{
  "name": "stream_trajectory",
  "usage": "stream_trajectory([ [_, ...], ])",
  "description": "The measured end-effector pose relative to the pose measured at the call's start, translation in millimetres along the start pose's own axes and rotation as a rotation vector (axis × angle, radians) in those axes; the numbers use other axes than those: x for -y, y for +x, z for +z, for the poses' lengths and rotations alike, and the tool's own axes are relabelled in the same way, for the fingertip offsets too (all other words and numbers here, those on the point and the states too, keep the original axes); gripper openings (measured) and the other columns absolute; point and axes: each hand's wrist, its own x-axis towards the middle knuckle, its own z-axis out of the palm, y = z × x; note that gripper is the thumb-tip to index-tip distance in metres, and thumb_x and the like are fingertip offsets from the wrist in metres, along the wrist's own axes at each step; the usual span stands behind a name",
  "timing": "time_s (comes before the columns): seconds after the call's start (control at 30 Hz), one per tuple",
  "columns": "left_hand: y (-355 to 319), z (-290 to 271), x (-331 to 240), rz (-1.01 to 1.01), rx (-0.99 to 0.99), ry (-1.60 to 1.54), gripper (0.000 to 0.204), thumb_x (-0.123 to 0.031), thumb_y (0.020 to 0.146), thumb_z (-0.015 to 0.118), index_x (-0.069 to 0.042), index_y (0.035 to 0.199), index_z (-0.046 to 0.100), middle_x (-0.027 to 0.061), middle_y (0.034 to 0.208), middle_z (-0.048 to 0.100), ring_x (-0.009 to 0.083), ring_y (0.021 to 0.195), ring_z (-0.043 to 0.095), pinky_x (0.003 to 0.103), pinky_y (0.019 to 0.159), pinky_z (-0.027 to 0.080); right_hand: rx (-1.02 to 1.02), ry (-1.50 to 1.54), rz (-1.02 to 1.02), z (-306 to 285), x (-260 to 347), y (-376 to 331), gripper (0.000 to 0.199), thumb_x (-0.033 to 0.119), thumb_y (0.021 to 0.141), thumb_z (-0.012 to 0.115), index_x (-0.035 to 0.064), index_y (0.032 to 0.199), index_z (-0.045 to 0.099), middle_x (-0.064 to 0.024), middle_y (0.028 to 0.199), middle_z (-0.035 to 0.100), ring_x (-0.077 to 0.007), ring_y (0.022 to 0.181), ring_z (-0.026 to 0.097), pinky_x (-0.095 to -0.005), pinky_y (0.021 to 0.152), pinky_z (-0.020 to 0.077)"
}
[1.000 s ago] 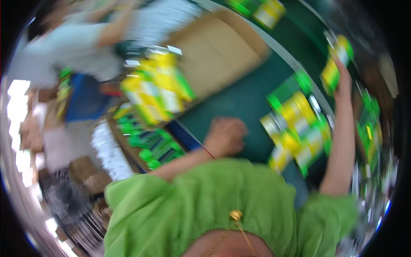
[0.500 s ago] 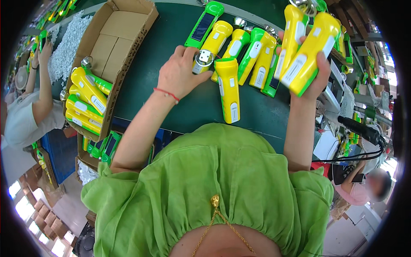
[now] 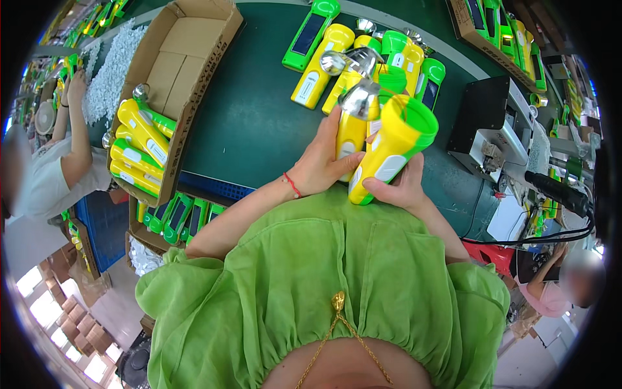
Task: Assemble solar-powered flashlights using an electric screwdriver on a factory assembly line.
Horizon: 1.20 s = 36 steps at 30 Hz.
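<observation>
Brown cartons (image 3: 98, 338) stand stacked near bright windows (image 3: 45, 302).

One left hand (image 3: 321, 165) and one right hand (image 3: 405, 185), centre, with at least two held flashlights (image 3: 389, 146). Upper centre, on one bench (image 3: 246, 110): six or more loose flashlights (image 3: 314, 74). Three nearby cardboard boxes: one upper left (image 3: 188, 39) containing at least four boxed flashlights (image 3: 133, 154), one beneath it (image 3: 146, 238), one upper right (image 3: 487, 47). One boxy black machine (image 3: 483, 123), right. Two co-workers: one far left (image 3: 55, 175), one lower right (image 3: 547, 298).

A green blouse (image 3: 291, 259), red wrist cord (image 3: 291, 184) and gold pendant necklace (image 3: 338, 301) are worn
</observation>
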Motion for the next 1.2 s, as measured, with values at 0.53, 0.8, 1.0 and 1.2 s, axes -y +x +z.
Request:
stream_trajectory([
  [0.53,109,-135,-17,-0.257,-0.027,-0.630,0.046,-0.033,0.096,0.048,-0.005,0.132,0.047,0.0110,0.125,0.058,0.0230,0.115,0.056,0.039,0.102,0.042,-0.265,-0.116,0.062,69,-11,151,0.072,0.039,0.073,0.077,0.0023,0.130,0.052,-0.0228,0.146,0.030,-0.0361,0.145,0.007,-0.0416,0.115,0.0219],
  [0.8,59,-111,-11,-0.104,-0.059,-0.635,0.068,-0.027,0.088,0.070,-0.005,0.140,0.033,0.0099,0.129,0.052,0.0206,0.119,0.053,0.036,0.102,0.042,-0.209,-0.164,0.118,60,-16,145,0.065,0.042,0.077,0.074,0.0042,0.127,0.057,-0.0282,0.148,0.028,-0.0430,0.145,0.010,-0.0490,0.115,0.0200],
  [1.0,65,-110,-15,-0.192,0.101,-0.868,0.061,-0.026,0.087,0.071,-0.005,0.136,0.040,0.0123,0.124,0.058,0.0226,0.115,0.059,0.040,0.097,0.050,-0.204,0.042,0.210,43,-16,146,0.059,0.032,0.082,0.074,0.0027,0.127,0.052,-0.0170,0.131,0.048,-0.0282,0.122,0.046,-0.0387,0.102,0.0383],
  [1.2,73,-75,-11,-0.056,0.060,-0.955,0.061,-0.014,0.083,0.075,-0.008,0.133,0.041,0.0085,0.121,0.058,0.0213,0.111,0.059,0.039,0.096,0.050,-0.175,0.140,0.393,40,12,139,0.055,0.023,0.087,0.071,0.0034,0.132,0.046,-0.0099,0.119,0.057,-0.0185,0.105,0.058,-0.0312,0.087,0.0488],
])
